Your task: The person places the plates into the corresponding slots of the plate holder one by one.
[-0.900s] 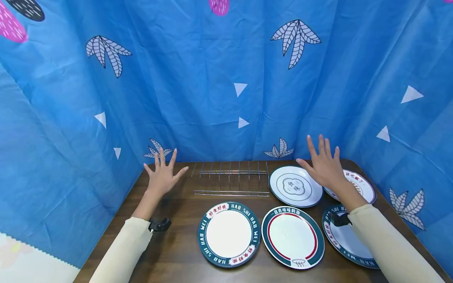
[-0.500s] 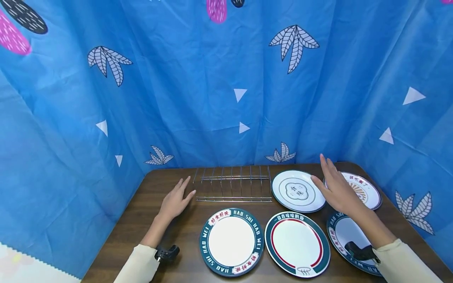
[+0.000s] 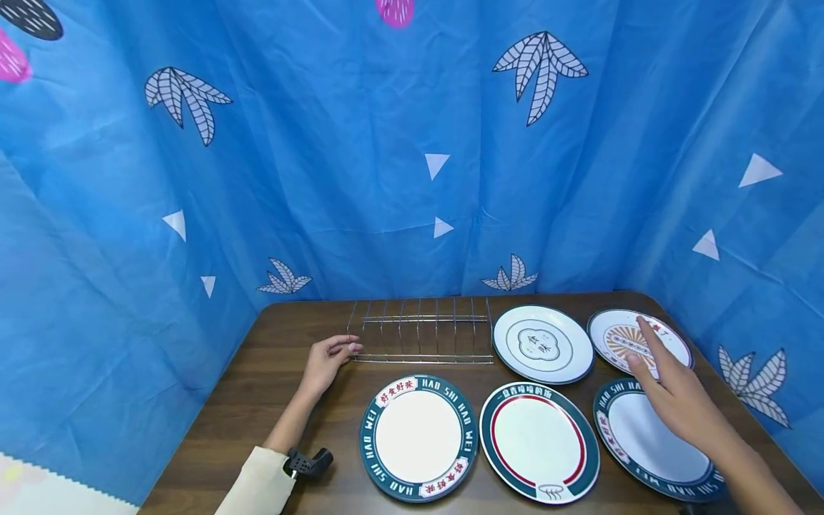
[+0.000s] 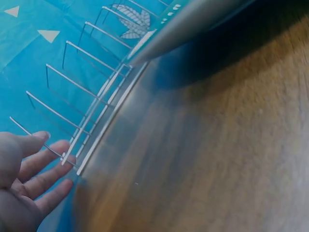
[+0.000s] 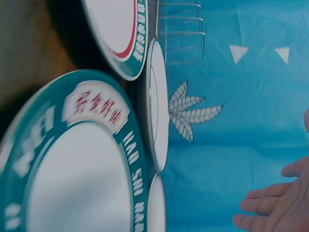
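My left hand (image 3: 328, 357) is at the left end of a wire dish rack (image 3: 421, 359). Its thumb and fingers lie either side of the end wire and pinch it, as the left wrist view shows. Over on the right, my right hand (image 3: 676, 397) hovers with straight fingers above a green-rimmed plate (image 3: 650, 436) and holds nothing. Behind that plate lies a white plate with an orange ray pattern (image 3: 634, 336), partly covered by the fingertips. A white plate with a flower-shaped emblem (image 3: 543, 343) lies flat right of the rack.
Two more plates lie flat in front: one with a green lettered rim (image 3: 418, 440) and one with a red inner ring (image 3: 539, 440). All stand on a brown wooden table (image 3: 244, 400). A blue patterned curtain (image 3: 360, 179) surrounds its back and sides.
My left hand has come down and right from the air onto the rack's left end. My right hand has lowered and moved right over the right-hand plates. The plates have stayed in place.
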### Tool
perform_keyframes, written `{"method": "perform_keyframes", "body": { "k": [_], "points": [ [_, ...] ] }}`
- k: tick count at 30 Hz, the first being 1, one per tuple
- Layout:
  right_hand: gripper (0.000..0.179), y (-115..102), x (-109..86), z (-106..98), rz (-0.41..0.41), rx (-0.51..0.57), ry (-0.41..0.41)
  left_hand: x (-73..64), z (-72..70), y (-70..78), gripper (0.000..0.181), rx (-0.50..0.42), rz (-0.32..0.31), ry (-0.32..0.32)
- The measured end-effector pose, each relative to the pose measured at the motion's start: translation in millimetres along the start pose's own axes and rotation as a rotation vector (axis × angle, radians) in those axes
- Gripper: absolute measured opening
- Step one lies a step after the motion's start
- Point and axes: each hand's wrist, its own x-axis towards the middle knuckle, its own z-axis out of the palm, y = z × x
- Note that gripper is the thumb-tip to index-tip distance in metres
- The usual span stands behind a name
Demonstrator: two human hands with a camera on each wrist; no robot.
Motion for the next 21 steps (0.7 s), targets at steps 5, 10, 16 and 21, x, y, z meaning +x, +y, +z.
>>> {"method": "perform_keyframes", "body": {
  "k": [5,10,16,21],
  "points": [
    [0.069,18,-17.7,-9,0.031,-0.031,-0.007,-1.0,2.6,-10.4,0.019,-0.055,-0.001,0.033],
    [0.077,39,-29.6,-11,0.065,-0.044,-0.013,-6.7,2.7,-23.3,0.020,-0.132,-0.050,0.029],
    [0.078,64,-37.7,-12,0.157,-0.150,-0.014,-9.6,3.0,-28.4,0.022,-0.165,-0.018,0.035],
    [0.082,79,-41.8,-13,0.208,-0.182,-0.079,-8.1,0.7,-25.8,0.022,-0.163,0.004,0.062]
  ]
}}
